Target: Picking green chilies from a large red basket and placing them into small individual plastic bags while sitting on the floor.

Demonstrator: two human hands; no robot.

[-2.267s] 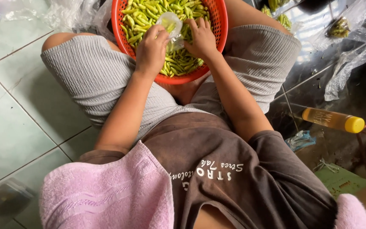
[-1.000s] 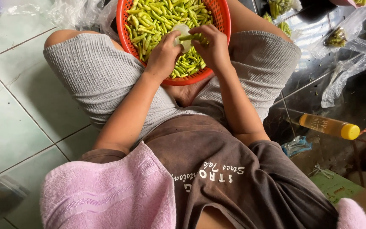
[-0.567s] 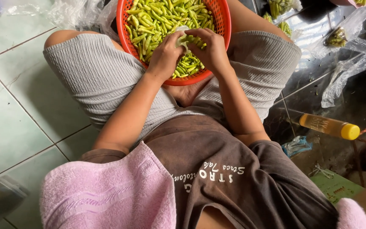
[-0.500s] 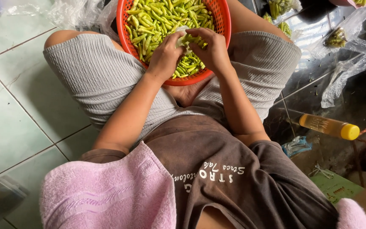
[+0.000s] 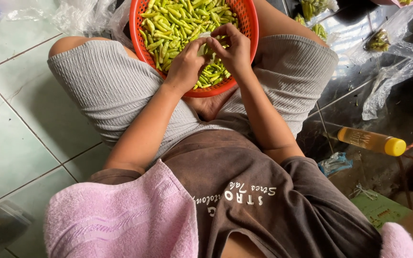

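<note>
On a pale green tiled floor (image 5: 5,143), a person sits cross-legged with a round orange plastic basket (image 5: 139,33) propped between the knees, its mesh wall rising against the grey ribbed shorts (image 5: 101,91). The basket is heaped with green chili peppers (image 5: 173,21), most of them lying loose across its middle and far side. Both hands meet over the near edge of the basket. The left hand (image 5: 185,64) is curled, thumb and fingers pinched on a small pale piece, likely one chili (image 5: 202,48), held just above the heap. The right hand (image 5: 235,48) is closed too, its fingertips pressed onto the same piece from the other side, so the two hands touch. Forearms run down from the basket toward a dark brown T-shirt (image 5: 264,200), and a pink towel (image 5: 120,220) drapes over the shoulders at the lower edge of the view. To the person's right, on a dark wet stretch of ground, a clear bottle with a yellow cap (image 5: 371,142) lies on its side, well apart from the basket. Crumpled clear plastic bags (image 5: 388,81) lie beyond it, some of them holding more green chilies (image 5: 311,9) near the upper right corner.
</note>
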